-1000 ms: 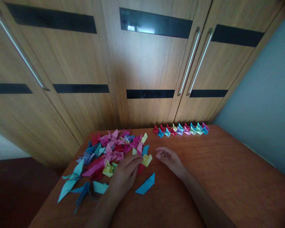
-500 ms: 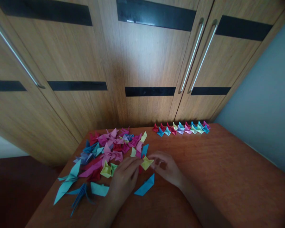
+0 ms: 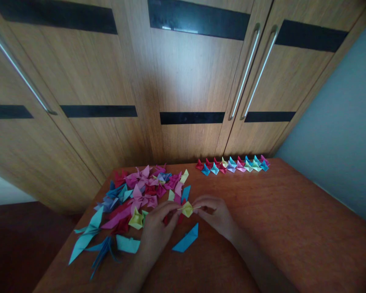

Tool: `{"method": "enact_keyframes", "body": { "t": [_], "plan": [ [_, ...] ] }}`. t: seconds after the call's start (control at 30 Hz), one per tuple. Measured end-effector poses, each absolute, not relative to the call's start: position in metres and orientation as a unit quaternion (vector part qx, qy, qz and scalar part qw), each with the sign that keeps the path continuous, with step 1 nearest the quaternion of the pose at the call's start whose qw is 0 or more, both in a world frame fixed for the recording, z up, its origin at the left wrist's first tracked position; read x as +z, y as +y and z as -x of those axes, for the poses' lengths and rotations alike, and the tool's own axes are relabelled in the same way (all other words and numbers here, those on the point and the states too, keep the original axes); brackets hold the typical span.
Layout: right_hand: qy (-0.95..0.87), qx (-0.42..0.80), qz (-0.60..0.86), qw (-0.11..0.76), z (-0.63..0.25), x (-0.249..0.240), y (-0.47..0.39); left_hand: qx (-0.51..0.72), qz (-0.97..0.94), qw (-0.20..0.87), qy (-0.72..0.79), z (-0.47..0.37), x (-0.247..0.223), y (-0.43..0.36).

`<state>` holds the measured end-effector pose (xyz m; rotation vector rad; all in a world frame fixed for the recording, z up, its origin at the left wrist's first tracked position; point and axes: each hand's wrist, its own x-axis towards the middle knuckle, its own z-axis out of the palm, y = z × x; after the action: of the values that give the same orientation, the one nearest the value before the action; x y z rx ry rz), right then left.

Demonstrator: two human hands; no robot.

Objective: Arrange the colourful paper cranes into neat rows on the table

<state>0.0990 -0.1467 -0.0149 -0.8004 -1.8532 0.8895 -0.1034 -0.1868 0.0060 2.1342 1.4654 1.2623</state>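
Carefully, in the head view, the left hand (image 3: 158,221) and right hand (image 3: 215,215) pinch opposite ends of a yellow folded paper (image 3: 187,209) above a wooden table (image 3: 277,228); dim light blurs the exact fingertip grip. A blue strip (image 3: 186,240) lies at six o'clock from it, a colourful paper heap (image 3: 138,198) around ten, two rows of small folded shapes (image 3: 232,166) between one and two.

The head camera looks forward, down over the hands (image 3: 158,221) (image 3: 216,215).
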Motion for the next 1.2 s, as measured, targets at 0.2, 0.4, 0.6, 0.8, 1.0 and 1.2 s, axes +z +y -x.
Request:
{"method": "enact_keyframes", "body": {
  "t": [0.2,0.4,0.6,0.8,1.0,1.2],
  "plan": [
    [-0.645,0.259,0.452,0.559,-0.155,-0.013,-0.119,0.431,-0.729,0.129,0.516,0.105,0.004,-0.187],
    [-0.441,0.058,0.659,0.606,-0.289,-0.037,-0.068,0.424,-0.729,0.121,0.523,0.104,0.008,-0.189],
    [-0.375,-0.031,0.855,0.357,-0.384,-0.073,-0.052,0.404,-0.733,0.081,0.541,0.104,0.005,-0.187],
    [-0.349,-0.025,0.9,0.26,-0.408,-0.077,-0.032,0.388,-0.739,0.059,0.548,0.107,0.001,-0.185],
    [-0.365,-0.017,0.901,0.235,-0.418,-0.078,-0.013,0.37,-0.739,0.056,0.56,0.109,0.001,-0.185],
    [-0.38,-0.034,0.897,0.221,-0.419,-0.081,-0.015,0.369,-0.743,0.065,0.554,0.107,0.003,-0.187]
  ]
}}
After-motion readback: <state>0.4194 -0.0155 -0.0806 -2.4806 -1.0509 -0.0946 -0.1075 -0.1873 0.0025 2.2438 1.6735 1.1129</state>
